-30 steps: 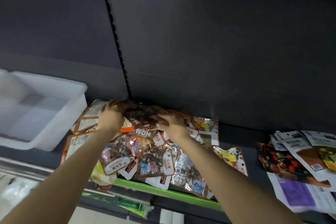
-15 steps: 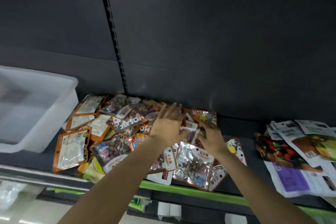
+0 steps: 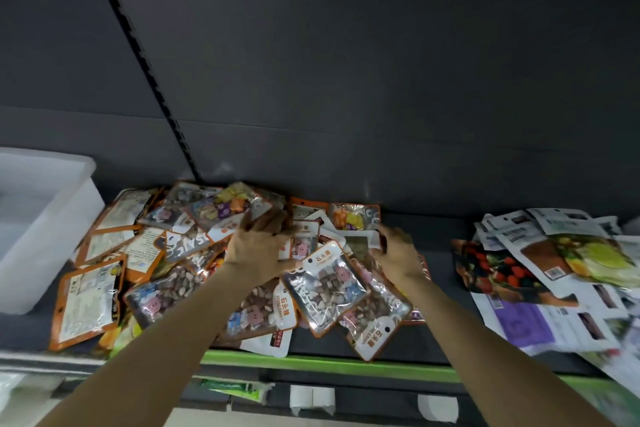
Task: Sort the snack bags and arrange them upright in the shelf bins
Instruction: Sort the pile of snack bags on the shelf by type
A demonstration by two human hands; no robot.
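I am working across the dark shelf [image 3: 443,243], where the glossy snack bags [image 3: 194,253] are lying flat in a slippery heap, well short of the white bin [image 3: 52,215]. My left hand [image 3: 258,246] is pressing down, fingers spread; my right hand [image 3: 398,253] is curling over a crinkly stone-candy pouch [image 3: 325,284], its grip hidden. I am judging it best to gather matching ones.
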